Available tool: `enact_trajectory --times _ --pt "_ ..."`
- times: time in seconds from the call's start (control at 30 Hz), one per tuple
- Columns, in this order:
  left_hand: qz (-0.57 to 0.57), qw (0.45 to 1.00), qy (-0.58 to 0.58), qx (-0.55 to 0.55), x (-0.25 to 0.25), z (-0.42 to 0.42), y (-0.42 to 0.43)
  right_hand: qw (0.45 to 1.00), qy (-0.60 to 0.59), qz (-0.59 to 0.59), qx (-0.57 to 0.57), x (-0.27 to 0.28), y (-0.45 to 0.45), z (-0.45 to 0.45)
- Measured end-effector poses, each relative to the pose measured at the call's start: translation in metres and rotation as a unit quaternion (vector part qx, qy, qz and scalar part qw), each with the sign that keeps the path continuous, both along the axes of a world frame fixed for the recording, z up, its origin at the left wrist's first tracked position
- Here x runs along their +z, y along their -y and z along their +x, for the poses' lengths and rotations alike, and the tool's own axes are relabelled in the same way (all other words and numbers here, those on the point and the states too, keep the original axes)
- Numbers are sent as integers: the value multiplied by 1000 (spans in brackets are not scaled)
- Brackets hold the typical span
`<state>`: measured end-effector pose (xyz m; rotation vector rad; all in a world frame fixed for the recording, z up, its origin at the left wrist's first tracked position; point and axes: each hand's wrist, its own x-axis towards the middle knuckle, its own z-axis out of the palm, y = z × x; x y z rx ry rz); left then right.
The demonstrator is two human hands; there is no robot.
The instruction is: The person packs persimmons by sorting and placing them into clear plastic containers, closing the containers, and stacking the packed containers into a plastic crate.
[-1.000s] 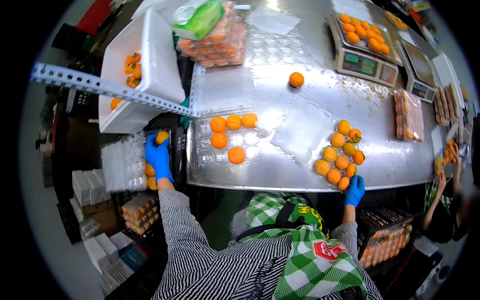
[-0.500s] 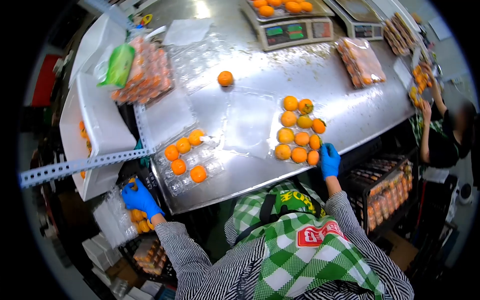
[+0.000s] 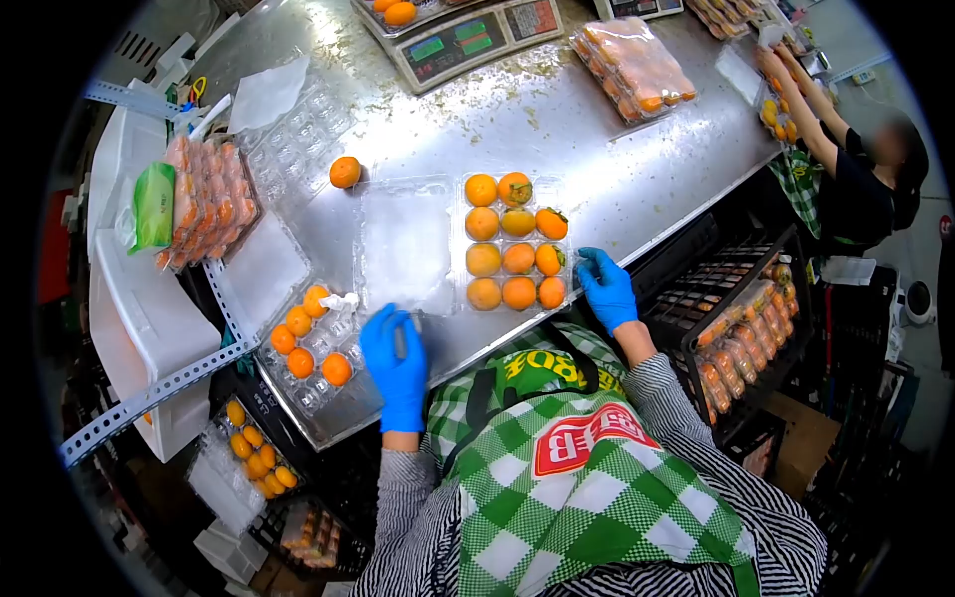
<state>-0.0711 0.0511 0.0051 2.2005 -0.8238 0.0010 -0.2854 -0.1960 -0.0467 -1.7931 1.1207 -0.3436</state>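
While the left hand (image 3: 398, 370) hovers by the worktop's (image 3: 448, 343) near edge, its fingers (image 3: 378, 333) are loosely curled, released. Right hand (image 3: 609, 296): fingers (image 3: 594, 261) parted, just beside the near right corner of the fruit tray (image 3: 500, 206); can't tell if touching. Tray lies flat, eleven orange fruits (image 3: 518, 259) in it, clear lid (image 3: 406, 244) spread to its left. Single fruit (image 3: 345, 172) near lid's far left corner. Further left, second tray (image 3: 316, 391), five fruits (image 3: 299, 363), crumpled white wad (image 3: 342, 301). Stacked packs (image 3: 207, 199) past that. Scale (image 3: 468, 42) at the back, another person (image 3: 851, 179) far right.
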Motion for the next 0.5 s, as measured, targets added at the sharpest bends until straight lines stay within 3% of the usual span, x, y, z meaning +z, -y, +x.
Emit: enact_trajectory --times 0.23,0.5 --pt "-11 994 -48 -95 -2 -28 40 985 -64 -95 129 43 -2 31" --pt "-2 996 -83 -28 -2 -11 37 982 -91 -68 152 22 15 41"
